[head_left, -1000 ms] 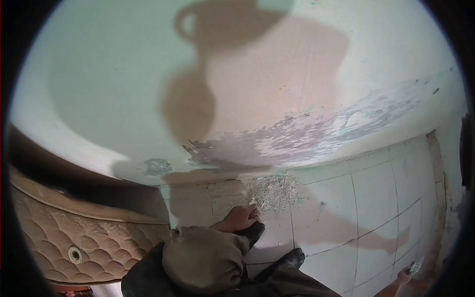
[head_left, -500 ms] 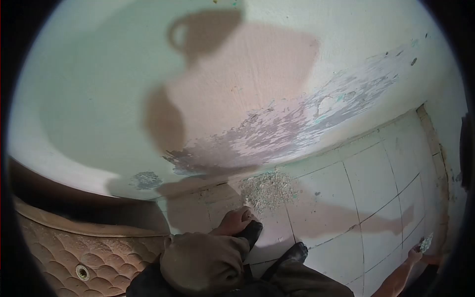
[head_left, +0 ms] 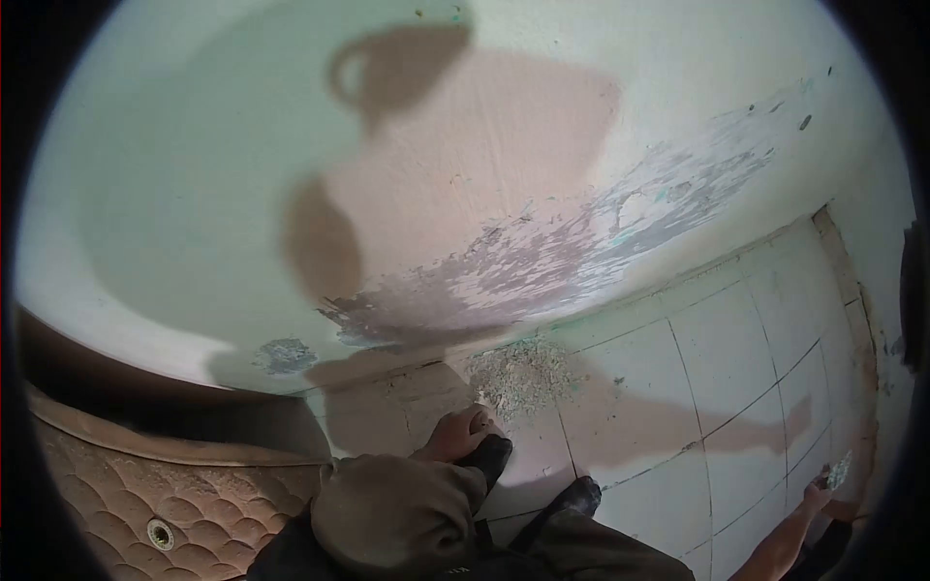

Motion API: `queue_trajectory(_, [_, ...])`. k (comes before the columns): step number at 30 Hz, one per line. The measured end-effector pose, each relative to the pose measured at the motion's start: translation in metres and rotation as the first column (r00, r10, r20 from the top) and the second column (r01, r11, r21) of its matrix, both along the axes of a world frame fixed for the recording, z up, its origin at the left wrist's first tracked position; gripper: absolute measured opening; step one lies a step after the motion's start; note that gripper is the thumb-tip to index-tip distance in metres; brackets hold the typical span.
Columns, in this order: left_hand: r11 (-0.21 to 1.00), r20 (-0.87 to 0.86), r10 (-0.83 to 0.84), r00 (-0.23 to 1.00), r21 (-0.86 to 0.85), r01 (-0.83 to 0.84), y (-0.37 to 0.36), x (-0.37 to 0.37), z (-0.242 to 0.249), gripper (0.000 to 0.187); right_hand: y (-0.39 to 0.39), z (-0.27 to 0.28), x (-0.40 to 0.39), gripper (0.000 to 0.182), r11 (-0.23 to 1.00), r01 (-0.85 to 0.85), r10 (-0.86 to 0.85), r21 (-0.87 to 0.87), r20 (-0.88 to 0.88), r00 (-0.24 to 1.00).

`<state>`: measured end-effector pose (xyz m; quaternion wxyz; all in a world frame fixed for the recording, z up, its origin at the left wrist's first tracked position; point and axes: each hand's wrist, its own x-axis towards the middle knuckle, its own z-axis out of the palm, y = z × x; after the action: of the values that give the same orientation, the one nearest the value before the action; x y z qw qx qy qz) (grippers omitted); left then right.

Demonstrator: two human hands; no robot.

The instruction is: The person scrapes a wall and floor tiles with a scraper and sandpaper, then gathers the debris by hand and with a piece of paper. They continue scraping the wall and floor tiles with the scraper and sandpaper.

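Observation:
At the lower right, my right hand (head_left: 817, 492) is closed around a scraper (head_left: 839, 472) whose flat end carries pale paint chips. It is low over the floor tiles, with the arm stretched out. My left hand (head_left: 455, 433) is curled beside my black shoe (head_left: 492, 457), by my bent knee; whatever its fingers may hold is hidden. Just beyond it lies a heap of paint flakes (head_left: 523, 373) on the tiles, against the foot of the wall. Above the heap, the green wall (head_left: 542, 257) has a long scraped patch with grey showing through.
A quilted brown mattress or bed base (head_left: 208, 508) lies at the lower left. My other shoe (head_left: 579, 496) rests on the tiled floor (head_left: 639, 494). A brownish strip (head_left: 851, 281) edges the floor at right. My shadow falls over wall and tiles.
My right hand has shifted slightly upward with the scraper, whose chip-covered end has tilted a little. The left hand and the heap of flakes stay where they were.

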<state>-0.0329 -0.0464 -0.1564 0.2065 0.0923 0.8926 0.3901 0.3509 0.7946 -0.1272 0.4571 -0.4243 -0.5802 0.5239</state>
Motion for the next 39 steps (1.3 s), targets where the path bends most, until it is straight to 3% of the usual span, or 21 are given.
queue_trajectory(1, [1.0, 0.003, -0.02, 1.0, 0.006, 0.02, -0.002, -0.002, -0.004, 0.029, -0.01, 0.017, -0.015, 0.041, 0.966, 0.123, -0.178, -0.226, -0.243, 0.954])
queue_trajectory(2, [0.999, 0.005, -0.041, 0.999, 0.011, 0.041, -0.005, -0.003, -0.008, 0.029, -0.015, 0.027, -0.024, 0.041, 0.869, 0.175, -0.389, -0.464, -0.419, 0.82])
queue_trajectory(6, [0.999, -0.069, -0.038, 0.997, 0.012, 0.039, -0.01, -0.003, -0.018, 0.029, -0.019, 0.03, -0.022, 0.042, 0.89, 0.154, -0.332, -0.429, -0.38, 0.863])
queue_trajectory(7, [1.0, -0.074, -0.029, 0.997, -0.005, 0.029, -0.012, -0.002, -0.019, 0.03, 0.001, 0.016, -0.01, 0.043, 0.939, 0.163, -0.236, -0.302, -0.224, 0.946])
queue_trajectory(9, [0.999, -0.074, -0.025, 0.997, -0.024, 0.023, -0.012, -0.002, -0.015, 0.03, 0.024, 0.001, 0.002, 0.044, 0.974, 0.148, -0.157, -0.172, -0.04, 0.987])
queue_trajectory(12, [0.999, -0.034, 0.024, 0.999, -0.021, -0.025, -0.011, -0.005, -0.009, 0.03, 0.022, 0.0, 0.003, 0.044, 0.986, 0.117, -0.107, -0.117, 0.086, 0.991])
queue_trajectory(14, [0.999, -0.018, 0.043, 0.999, -0.007, -0.043, -0.016, -0.004, -0.023, 0.029, -0.001, 0.015, -0.015, 0.041, 0.937, 0.117, -0.23, -0.329, -0.331, 0.915])
queue_trajectory(17, [0.995, -0.001, 0.103, 0.995, -0.002, -0.103, -0.018, -0.005, -0.03, 0.028, 0.019, -0.004, 0.002, 0.037, 0.962, 0.053, -0.156, -0.27, -0.375, 0.914])
queue_trajectory(22, [0.994, -0.105, 0.111, 0.988, -0.011, -0.113, -0.017, -0.004, -0.039, 0.024, 0.071, -0.043, 0.036, 0.026, 0.936, 0.219, -0.291, -0.274, -0.256, 0.922])
queue_trajectory(24, [0.995, -0.106, 0.101, 0.989, -0.009, -0.102, -0.016, -0.004, -0.034, 0.024, 0.089, -0.058, 0.048, 0.024, 0.967, 0.134, -0.201, -0.219, -0.322, 0.925])
queue_trajectory(25, [0.993, -0.078, 0.111, 0.991, -0.02, -0.113, -0.015, -0.005, -0.03, 0.024, 0.04, -0.022, 0.015, 0.02, 0.91, 0.166, -0.365, -0.381, -0.541, 0.758])
queue_trajectory(28, [0.992, -0.077, 0.125, 0.989, -0.023, -0.127, -0.013, -0.005, -0.032, 0.024, 0.042, -0.016, 0.003, 0.018, 0.832, 0.191, -0.503, -0.521, -0.564, 0.655])
queue_trajectory(39, [0.989, -0.065, 0.135, 0.989, -0.054, -0.139, -0.014, -0.003, -0.034, 0.023, 0.039, -0.017, -0.01, 0.02, 0.869, 0.192, -0.438, -0.457, -0.527, 0.728])
